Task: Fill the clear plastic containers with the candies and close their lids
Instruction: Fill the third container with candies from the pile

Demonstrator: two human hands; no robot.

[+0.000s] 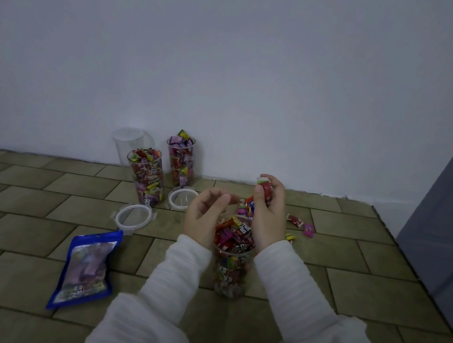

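- A tall clear plastic container [231, 267], heaped with colourful wrapped candies [233, 234], stands on the tiled floor [347, 291] at lower centre of the frame, between the two hands.
- The left hand [205, 216] hovers just left of the container's mouth, palm turned inward, fingers loosely curved and grasping nothing.
- The right hand [269, 211] is raised just right of and beyond the mouth, fingers and thumb curled round a red wrapped candy [264, 186] whose end sticks out above the thumb.
- More loose wrapped candies [300, 224] lie on the floor to the right of the right hand; others behind the hands are partly hidden.
- Two more filled clear containers [148, 175] stand open at centre left near the wall, with an empty-looking clear one [132, 141] behind them, hard to make out.
- Two round white-rimmed lids [133, 216] lie on the floor beside them.
- A blue candy bag [87, 268] lies flat at lower left.
- Both arms in white sleeves [170, 284] reach forward from the bottom edge, cut off there.
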